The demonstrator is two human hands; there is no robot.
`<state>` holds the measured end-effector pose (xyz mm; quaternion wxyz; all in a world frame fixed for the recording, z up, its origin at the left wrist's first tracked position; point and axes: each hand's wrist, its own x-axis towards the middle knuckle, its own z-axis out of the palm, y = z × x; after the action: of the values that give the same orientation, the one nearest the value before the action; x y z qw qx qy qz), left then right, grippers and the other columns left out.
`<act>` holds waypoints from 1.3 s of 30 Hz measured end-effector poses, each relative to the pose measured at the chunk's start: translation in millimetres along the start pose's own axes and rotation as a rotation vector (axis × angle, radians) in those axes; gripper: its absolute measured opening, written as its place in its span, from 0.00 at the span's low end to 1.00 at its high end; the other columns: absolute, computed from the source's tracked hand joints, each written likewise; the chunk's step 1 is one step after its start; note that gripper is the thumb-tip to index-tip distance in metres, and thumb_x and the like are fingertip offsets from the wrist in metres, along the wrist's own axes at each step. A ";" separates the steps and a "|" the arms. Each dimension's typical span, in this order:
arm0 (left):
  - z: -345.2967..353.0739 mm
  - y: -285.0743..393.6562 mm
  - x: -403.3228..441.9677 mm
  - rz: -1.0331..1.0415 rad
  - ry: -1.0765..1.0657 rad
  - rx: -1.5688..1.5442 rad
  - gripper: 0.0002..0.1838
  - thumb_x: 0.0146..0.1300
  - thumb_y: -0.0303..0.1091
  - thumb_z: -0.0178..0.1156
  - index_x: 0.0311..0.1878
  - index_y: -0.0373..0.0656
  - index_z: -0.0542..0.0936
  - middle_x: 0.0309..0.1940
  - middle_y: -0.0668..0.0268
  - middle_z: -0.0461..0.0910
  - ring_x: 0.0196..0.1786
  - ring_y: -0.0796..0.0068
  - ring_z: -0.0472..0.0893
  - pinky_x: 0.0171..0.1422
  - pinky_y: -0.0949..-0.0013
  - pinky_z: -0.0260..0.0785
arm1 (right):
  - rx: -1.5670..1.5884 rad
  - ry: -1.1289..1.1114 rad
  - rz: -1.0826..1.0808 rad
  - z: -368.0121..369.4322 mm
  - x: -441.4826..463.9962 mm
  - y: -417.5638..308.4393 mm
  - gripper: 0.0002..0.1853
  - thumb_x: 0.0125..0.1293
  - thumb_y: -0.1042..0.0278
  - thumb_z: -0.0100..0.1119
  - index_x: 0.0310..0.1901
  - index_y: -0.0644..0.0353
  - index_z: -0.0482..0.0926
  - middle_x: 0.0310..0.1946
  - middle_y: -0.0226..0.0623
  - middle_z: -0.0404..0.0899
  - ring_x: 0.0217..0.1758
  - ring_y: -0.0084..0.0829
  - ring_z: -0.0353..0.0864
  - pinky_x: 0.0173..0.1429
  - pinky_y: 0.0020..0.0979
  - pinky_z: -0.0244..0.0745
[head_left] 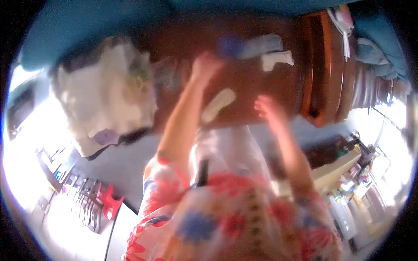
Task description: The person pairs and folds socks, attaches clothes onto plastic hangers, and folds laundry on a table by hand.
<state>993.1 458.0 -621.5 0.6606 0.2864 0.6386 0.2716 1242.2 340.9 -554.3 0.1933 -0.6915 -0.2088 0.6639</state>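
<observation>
My left hand is over a brown wooden seat, smeared by motion, so its fingers do not show clearly. Just beyond it lies a dark blue bundle; whether they touch I cannot tell. Beside the bundle is a pale grey-blue sock, and nearer me a white sock. A cream sock lies close to the seat's front edge, between my two hands. My right hand hangs near that edge with its fingers apart and nothing in them.
A rumpled white cloth with coloured patches covers the left part of the seat. On the right rises a wooden armrest with a white strap-like item on it. A red chair stands lower left.
</observation>
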 end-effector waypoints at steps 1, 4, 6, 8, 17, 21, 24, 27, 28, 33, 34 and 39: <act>-16.1 -15.5 -2.9 0.064 0.110 -0.013 0.22 0.50 0.29 0.63 0.49 0.35 0.69 0.36 0.61 0.76 0.35 0.71 0.77 0.36 0.69 0.72 | -0.064 -0.010 0.022 1.6 10.5 4.9 0.20 0.60 0.59 0.53 0.52 0.57 0.69 0.42 0.32 0.76 0.39 0.22 0.77 0.36 0.22 0.67; -76.8 -124.9 -10.1 -0.141 0.262 0.066 0.20 0.51 0.28 0.60 0.48 0.34 0.71 0.36 0.60 0.76 0.35 0.66 0.77 0.39 0.65 0.71 | -0.248 -0.006 -0.027 16.0 42.4 25.1 0.17 0.59 0.63 0.53 0.48 0.60 0.72 0.34 0.32 0.78 0.33 0.20 0.77 0.31 0.22 0.68; -92.4 -159.8 -26.4 -0.172 0.315 0.062 0.20 0.50 0.31 0.60 0.46 0.36 0.72 0.37 0.59 0.76 0.33 0.63 0.77 0.38 0.64 0.71 | -0.347 -0.017 -0.157 19.6 76.9 60.2 0.15 0.56 0.69 0.55 0.47 0.58 0.73 0.29 0.32 0.78 0.31 0.23 0.77 0.31 0.25 0.70; -86.2 -136.9 -51.2 -0.194 0.406 0.120 0.20 0.49 0.36 0.61 0.45 0.38 0.74 0.39 0.57 0.75 0.35 0.61 0.77 0.38 0.65 0.71 | -0.832 0.032 -0.388 43.8 71.8 36.3 0.17 0.55 0.70 0.55 0.48 0.52 0.73 0.33 0.33 0.78 0.35 0.28 0.77 0.36 0.32 0.71; -59.0 -110.8 -52.7 0.011 0.336 1.006 0.15 0.44 0.39 0.62 0.38 0.52 0.78 0.49 0.57 0.71 0.45 0.60 0.75 0.37 0.62 0.70 | -1.609 -0.097 -0.541 119.8 108.9 42.4 0.18 0.55 0.68 0.48 0.49 0.46 0.73 0.50 0.36 0.66 0.57 0.37 0.60 0.59 0.51 0.54; -54.6 -92.3 -18.7 0.618 0.551 1.066 0.14 0.47 0.37 0.59 0.40 0.52 0.75 0.48 0.60 0.70 0.39 0.61 0.75 0.35 0.60 0.71 | -1.793 -0.167 -0.536 124.7 104.5 24.1 0.15 0.54 0.67 0.50 0.45 0.52 0.75 0.47 0.38 0.68 0.54 0.37 0.64 0.55 0.50 0.59; -56.8 -93.9 11.9 0.446 0.537 1.160 0.14 0.47 0.36 0.60 0.40 0.51 0.74 0.44 0.60 0.73 0.36 0.63 0.77 0.34 0.61 0.71 | -1.521 -0.199 -0.359 111.5 108.0 23.5 0.14 0.54 0.66 0.51 0.43 0.55 0.75 0.39 0.40 0.73 0.43 0.40 0.72 0.47 0.45 0.68; -55.8 -73.7 16.5 0.119 0.239 1.134 0.13 0.48 0.36 0.60 0.39 0.49 0.74 0.37 0.59 0.77 0.33 0.64 0.78 0.32 0.63 0.71 | -0.928 -0.110 -0.399 66.6 135.7 64.0 0.13 0.54 0.63 0.54 0.38 0.63 0.73 0.25 0.37 0.76 0.26 0.40 0.76 0.32 0.39 0.74; -52.4 -80.6 16.1 0.233 0.345 1.144 0.12 0.49 0.36 0.61 0.38 0.48 0.75 0.28 0.61 0.77 0.31 0.69 0.78 0.29 0.65 0.70 | -0.571 -0.104 -0.288 53.2 132.5 63.7 0.13 0.54 0.63 0.55 0.36 0.64 0.72 0.24 0.35 0.75 0.25 0.37 0.76 0.32 0.39 0.74; -45.3 -81.4 26.3 0.004 0.179 0.225 0.07 0.56 0.30 0.56 0.37 0.40 0.75 0.27 0.65 0.76 0.32 0.76 0.75 0.33 0.68 0.68 | -0.086 -0.183 0.029 8.6 98.8 19.1 0.09 0.59 0.67 0.53 0.38 0.63 0.72 0.22 0.30 0.69 0.24 0.23 0.71 0.31 0.34 0.74; -44.2 -59.8 21.2 -0.031 0.169 0.103 0.07 0.56 0.29 0.56 0.37 0.39 0.75 0.28 0.65 0.76 0.33 0.75 0.75 0.33 0.69 0.68 | 0.011 -0.216 0.006 -1.2 101.4 26.2 0.08 0.60 0.68 0.52 0.39 0.62 0.72 0.21 0.29 0.68 0.23 0.22 0.70 0.31 0.33 0.73; -36.5 -22.8 22.2 -0.033 0.187 -0.333 0.14 0.54 0.26 0.58 0.45 0.38 0.73 0.36 0.62 0.76 0.37 0.71 0.76 0.38 0.71 0.71 | -0.302 -0.127 -0.135 1.4 80.7 12.1 0.07 0.61 0.70 0.51 0.39 0.61 0.72 0.21 0.28 0.67 0.22 0.22 0.68 0.31 0.31 0.69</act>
<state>957.3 459.5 -654.1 0.6411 0.1363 0.6480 0.3879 1243.7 374.7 -628.5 0.1179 -0.6538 -0.3639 0.6529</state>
